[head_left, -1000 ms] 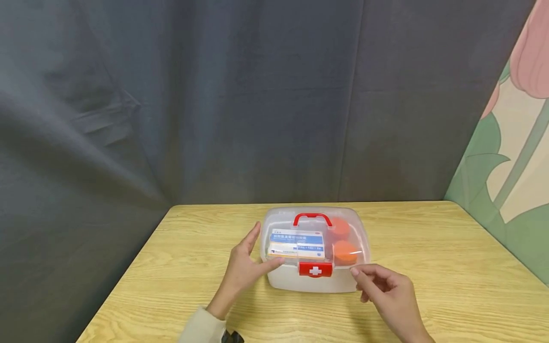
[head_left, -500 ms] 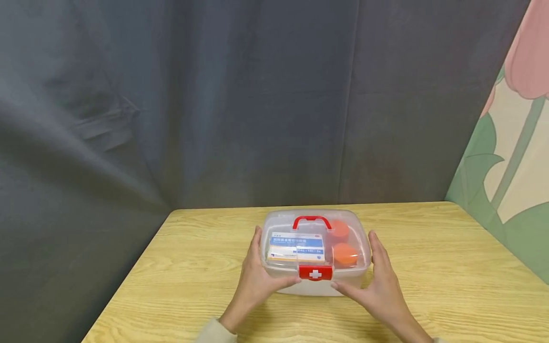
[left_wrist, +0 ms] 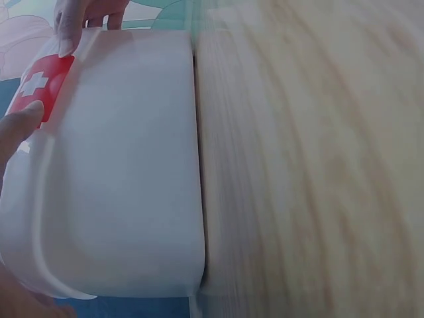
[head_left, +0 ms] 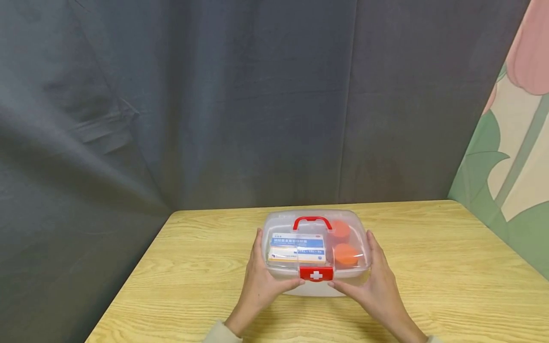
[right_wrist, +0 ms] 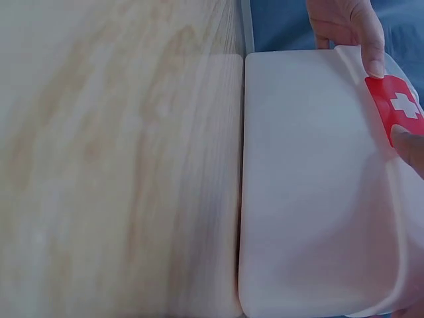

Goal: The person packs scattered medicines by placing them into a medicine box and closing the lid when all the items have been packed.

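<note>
A first-aid box with a clear lid and a white base stands on the table. Its red latch bears a white cross and lies flat against the front; the red handle is on the lid. My left hand grips the box's left side, thumb at the latch's lower left edge. On the other side my right hand grips the box, its thumb at the latch's lower right edge. Through the lid show medicine boxes and two orange caps. Most fingertips are hidden along the box's sides.
The wooden table extends around the box on all sides. A dark grey curtain hangs behind and to the left. At the right stands a wall painted with pink tulips and green leaves.
My right hand has come from the box's front right corner to its right side, thumb at the latch. The left hand has closed in on the left side, its thumb nearer the latch.
</note>
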`<action>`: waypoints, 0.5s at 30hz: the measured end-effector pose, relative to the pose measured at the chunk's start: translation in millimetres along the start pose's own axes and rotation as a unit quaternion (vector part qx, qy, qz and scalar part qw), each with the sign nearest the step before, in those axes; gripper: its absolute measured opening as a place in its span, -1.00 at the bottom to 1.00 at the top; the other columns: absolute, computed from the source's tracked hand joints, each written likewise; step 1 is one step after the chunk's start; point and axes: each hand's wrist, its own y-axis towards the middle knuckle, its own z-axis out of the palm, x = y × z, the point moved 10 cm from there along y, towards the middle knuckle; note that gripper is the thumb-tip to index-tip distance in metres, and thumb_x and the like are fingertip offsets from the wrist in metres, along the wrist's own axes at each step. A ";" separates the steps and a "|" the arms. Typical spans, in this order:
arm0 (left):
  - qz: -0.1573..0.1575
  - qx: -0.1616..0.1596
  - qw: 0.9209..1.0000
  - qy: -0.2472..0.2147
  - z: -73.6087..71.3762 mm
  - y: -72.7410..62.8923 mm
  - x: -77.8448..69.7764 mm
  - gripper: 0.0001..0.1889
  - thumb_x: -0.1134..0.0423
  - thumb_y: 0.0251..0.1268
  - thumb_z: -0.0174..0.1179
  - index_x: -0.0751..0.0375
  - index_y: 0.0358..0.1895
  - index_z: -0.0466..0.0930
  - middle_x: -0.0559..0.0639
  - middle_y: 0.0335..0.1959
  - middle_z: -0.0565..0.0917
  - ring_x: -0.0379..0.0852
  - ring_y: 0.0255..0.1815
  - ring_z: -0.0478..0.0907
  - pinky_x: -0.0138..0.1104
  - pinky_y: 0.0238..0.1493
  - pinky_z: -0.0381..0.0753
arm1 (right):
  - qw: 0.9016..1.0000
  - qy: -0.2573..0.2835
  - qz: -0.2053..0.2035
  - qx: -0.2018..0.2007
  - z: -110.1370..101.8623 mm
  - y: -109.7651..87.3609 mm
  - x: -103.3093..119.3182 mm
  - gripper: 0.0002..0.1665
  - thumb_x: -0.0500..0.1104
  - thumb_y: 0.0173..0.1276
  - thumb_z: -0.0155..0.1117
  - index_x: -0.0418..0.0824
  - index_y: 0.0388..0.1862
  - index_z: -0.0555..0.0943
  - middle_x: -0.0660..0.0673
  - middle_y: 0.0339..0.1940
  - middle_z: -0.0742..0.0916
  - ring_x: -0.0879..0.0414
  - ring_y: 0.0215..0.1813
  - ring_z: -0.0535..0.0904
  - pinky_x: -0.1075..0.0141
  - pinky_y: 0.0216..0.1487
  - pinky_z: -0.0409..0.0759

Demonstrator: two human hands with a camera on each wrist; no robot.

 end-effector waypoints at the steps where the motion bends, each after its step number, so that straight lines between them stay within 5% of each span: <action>1: -0.001 0.000 1.000 0.002 0.0 0.0 0.1 0.38 -0.14 -0.40 0.63 -0.04 0.56 -0.15 -0.01 0.46 0.19 0.04 0.32 0.26 0.14 0.21 0.34 | 1.000 0.000 -0.001 0.000 0.0 -0.1 0.0 0.57 0.14 -0.20 0.69 -0.15 0.60 -0.17 -0.35 0.44 0.26 -0.27 0.26 0.31 -0.37 0.03 0.39; 15: -0.009 -0.006 1.000 0.002 -1.4 -1.6 -2.9 0.39 -0.15 -0.41 0.63 -0.04 0.56 -0.15 0.04 0.45 0.21 0.10 0.30 0.29 0.17 0.19 0.34 | 1.000 0.001 0.012 0.002 1.3 -0.6 -0.6 0.57 0.15 -0.19 0.68 -0.18 0.59 -0.17 -0.35 0.44 0.27 -0.28 0.25 0.32 -0.34 0.02 0.41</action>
